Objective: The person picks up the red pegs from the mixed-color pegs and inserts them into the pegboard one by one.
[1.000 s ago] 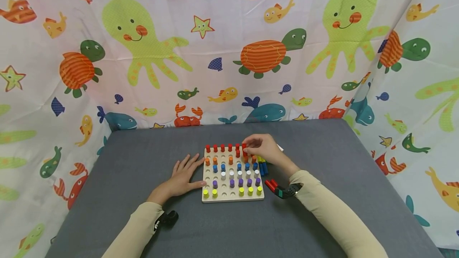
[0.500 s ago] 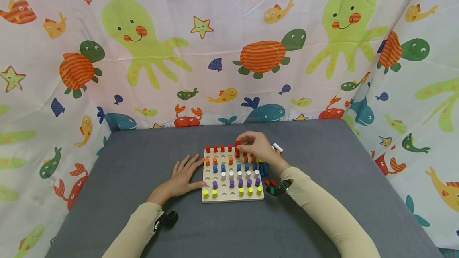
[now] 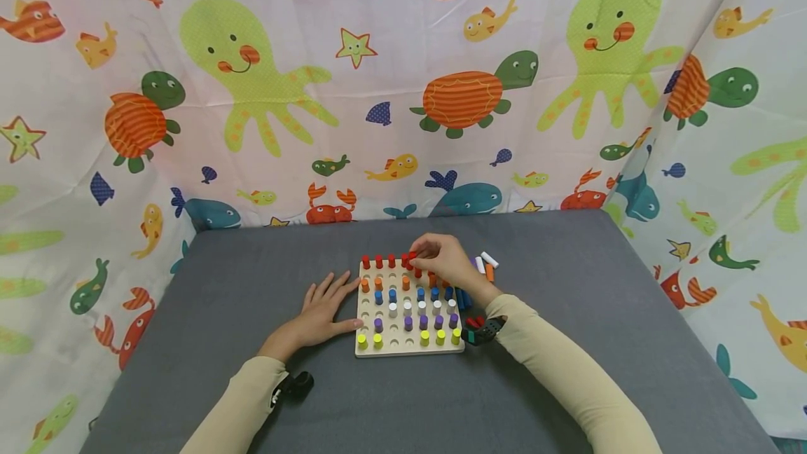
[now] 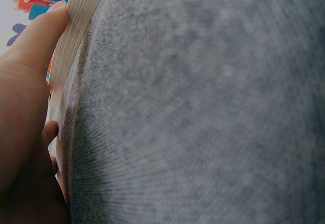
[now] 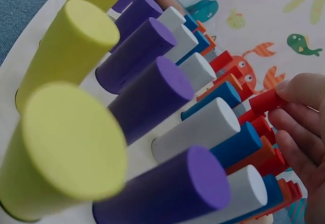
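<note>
A pale wooden pegboard [image 3: 386,351] lies on the grey table, with rows of red, orange, blue, white, purple and yellow pegs. My right hand [image 3: 444,258] pinches a red peg [image 5: 265,102] between thumb and fingertips, at the back row of the board. That peg looks slightly tilted, close beside the standing red pegs; whether its lower end sits in a hole cannot be made out. At the board's left side my left hand [image 3: 320,314] rests with spread fingers, its thumb [image 4: 43,33] against the edge. Part of the right-hand rows is hidden behind my right hand.
Right of the board lie loose pegs: a white peg [image 3: 489,258], an orange peg [image 3: 489,272], blue pegs [image 3: 464,299] and red pegs [image 3: 477,322]. Several holes in the board hold no peg. A curtain [image 3: 391,153] printed with sea animals hangs behind the table.
My right hand has shifted left along the back row, the red peg now in its fingers. More loose pegs show behind the wrist. My left hand has stayed still.
</note>
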The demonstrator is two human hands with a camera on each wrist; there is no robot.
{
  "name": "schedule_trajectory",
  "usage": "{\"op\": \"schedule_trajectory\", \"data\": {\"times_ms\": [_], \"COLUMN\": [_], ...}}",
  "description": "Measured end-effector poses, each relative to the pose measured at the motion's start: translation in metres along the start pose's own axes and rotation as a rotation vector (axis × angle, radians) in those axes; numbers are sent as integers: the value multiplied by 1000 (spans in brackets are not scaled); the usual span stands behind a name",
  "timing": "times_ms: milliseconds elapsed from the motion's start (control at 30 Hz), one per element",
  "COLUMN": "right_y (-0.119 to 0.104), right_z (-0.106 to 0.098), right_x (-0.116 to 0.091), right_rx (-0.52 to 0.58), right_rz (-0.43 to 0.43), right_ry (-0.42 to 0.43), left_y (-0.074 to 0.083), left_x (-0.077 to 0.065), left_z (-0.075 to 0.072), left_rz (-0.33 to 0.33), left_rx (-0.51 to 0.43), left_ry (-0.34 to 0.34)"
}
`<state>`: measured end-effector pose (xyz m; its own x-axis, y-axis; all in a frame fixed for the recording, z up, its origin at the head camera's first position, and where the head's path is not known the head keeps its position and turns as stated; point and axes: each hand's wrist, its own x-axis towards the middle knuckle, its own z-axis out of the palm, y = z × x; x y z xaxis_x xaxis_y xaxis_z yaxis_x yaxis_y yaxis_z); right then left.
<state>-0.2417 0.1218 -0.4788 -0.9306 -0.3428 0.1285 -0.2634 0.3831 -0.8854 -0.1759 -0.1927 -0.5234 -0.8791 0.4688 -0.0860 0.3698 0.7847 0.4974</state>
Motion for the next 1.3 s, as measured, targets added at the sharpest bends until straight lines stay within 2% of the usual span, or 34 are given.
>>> {"op": "schedule_trajectory", "data": {"times_ms": [300, 667, 1033, 1300], "right_y": [-4, 0, 3, 3], "right_z": [5, 11, 13, 14], "right_x": [-3, -3, -1, 0], "right_rx": [-88, -145, -125, -111], "right_rz": [-43, -29, -14, -5], "right_ry": [12, -34, -45, -62], "left_y": [-7, 2, -2, 5], "left_x": [3, 0, 2, -1], "left_z": [6, -1, 3, -4], "left_rz": [14, 8, 10, -12], "left_rx": [1, -12, -17, -5], "left_ry": [27, 4, 16, -16]}}
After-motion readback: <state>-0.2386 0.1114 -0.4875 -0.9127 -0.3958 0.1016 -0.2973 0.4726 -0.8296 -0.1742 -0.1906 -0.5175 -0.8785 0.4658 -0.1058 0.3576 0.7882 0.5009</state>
